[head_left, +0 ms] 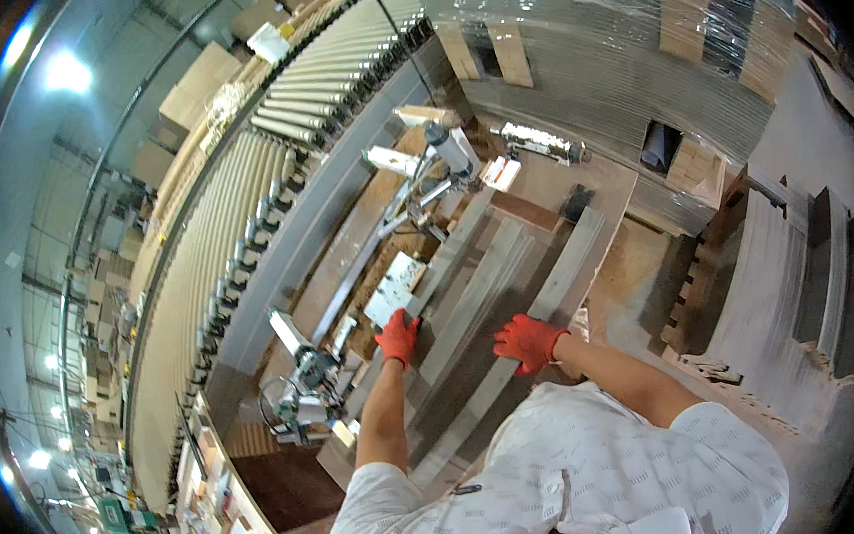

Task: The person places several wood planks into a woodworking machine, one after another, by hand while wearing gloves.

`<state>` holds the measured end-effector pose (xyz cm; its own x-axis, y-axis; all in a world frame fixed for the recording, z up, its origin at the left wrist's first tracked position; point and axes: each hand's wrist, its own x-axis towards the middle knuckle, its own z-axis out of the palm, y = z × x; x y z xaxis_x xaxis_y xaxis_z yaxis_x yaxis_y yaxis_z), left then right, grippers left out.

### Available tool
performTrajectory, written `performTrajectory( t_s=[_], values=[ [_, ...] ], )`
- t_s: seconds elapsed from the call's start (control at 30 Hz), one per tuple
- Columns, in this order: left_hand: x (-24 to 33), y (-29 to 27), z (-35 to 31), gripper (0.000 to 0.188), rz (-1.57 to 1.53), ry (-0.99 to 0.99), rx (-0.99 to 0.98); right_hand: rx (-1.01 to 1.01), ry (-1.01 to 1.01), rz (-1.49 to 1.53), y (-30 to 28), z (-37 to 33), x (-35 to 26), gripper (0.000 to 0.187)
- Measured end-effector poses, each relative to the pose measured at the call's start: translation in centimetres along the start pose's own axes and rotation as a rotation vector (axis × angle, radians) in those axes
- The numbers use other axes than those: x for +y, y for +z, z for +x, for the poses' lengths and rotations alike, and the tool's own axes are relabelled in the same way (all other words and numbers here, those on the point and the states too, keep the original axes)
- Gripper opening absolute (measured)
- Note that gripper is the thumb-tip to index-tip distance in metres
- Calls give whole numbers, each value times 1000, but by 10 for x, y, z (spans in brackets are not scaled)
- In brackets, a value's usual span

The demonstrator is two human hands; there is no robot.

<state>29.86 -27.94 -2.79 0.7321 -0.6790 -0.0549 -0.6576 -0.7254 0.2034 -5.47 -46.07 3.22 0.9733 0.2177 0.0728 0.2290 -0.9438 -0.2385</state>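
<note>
Both my hands wear red gloves over a bench [601, 243] with long grey planks across it. My left hand [398, 340] rests at the left-hand plank [456, 250], beside a white metal plate [396, 288] with holes. Its fingers point forward and look extended. My right hand [528, 344] lies on the right-hand plank [568, 271], fingers spread over its top face. Between the hands, further grey planks [480, 298] run lengthwise. Beneath my palms the contact is hidden.
Clamp-like machine parts stand at the far end [450, 155] and near left [313, 376]. A roller conveyor [304, 106] runs along the left. Film-wrapped stacked panels [590, 43] rise ahead. More stacked boards [749, 282] stand at right. A small black object [576, 202] lies on the bench.
</note>
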Motion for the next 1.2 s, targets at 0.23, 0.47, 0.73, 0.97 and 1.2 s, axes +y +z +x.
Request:
performTrajectory(
  t_s=[0.23,0.47,0.73,0.97,1.2],
  values=[
    [-2,-7,6,63,-132,110,55,-23,31,0,3,-3,4,60],
    [28,-35,-27,53,-375,329,39,54,-42,68,1,-2,5,65],
    [96,-144,-153,52,-187,286,169,897,348,309,-43,-12,47,48],
    [62,-95,-207,59,-92,179,148,1309,678,815,-37,23,184,29],
    [40,-95,-233,62,-98,48,233,727,466,1358,-26,61,216,48]
  ],
)
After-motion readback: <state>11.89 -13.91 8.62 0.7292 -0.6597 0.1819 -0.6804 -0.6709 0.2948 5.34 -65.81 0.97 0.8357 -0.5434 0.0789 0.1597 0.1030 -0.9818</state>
